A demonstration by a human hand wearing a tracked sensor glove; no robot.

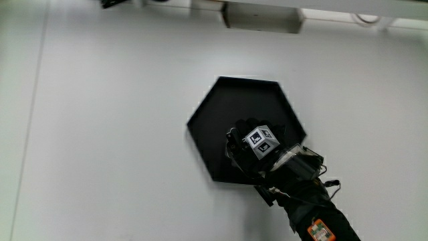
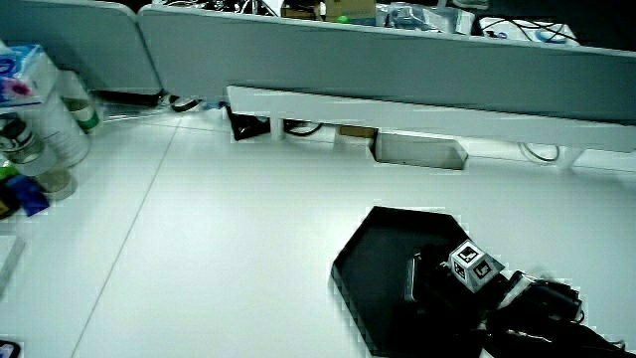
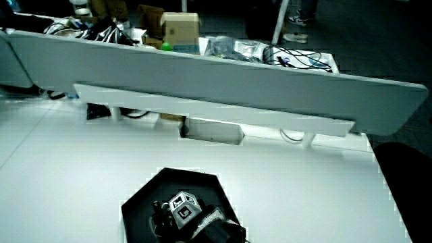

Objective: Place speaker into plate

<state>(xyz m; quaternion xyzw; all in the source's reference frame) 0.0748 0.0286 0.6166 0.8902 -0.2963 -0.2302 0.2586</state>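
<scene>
1 hand (image 1: 257, 150): over the plate (image 1: 234, 100), above the part of its floor nearer the person; forearm comes in across the plate's near rim.
Fingers: curled down and closed on a dark block under the palm, clearest in a side view (image 2: 437, 288); black on black, so the grip is hard to read in detail.
Speaker (image 2: 425, 280): the dark boxy thing inside the fingers, w/ one pale upright edge showing. It is low over the plate floor. Can't tell if it touches yet.
Plate: black, hexagonal, raised rim. Most of its bare floor lies ahead of the fingertips, away from the person; only a thin strip lies palm-side. Seen in both side views (image 2: 388, 239) (image 3: 182, 179).
Cube (image 1: 261, 141): on the back of the hand, faces up, roughly level.
Step, my read: set-down, nearly done.
Do it well: lower straight until the speaker base sits flat on the floor, not on the rim under the wrist. If anything, nudge it fingertip-ward toward the plate's middle.
Release: spread the fingers only once it's seated, then lift straight up so they don't drag it.
Risk: plate is light-looking on a smooth table (image 1: 120, 134); a sideways push could slide it.
</scene>
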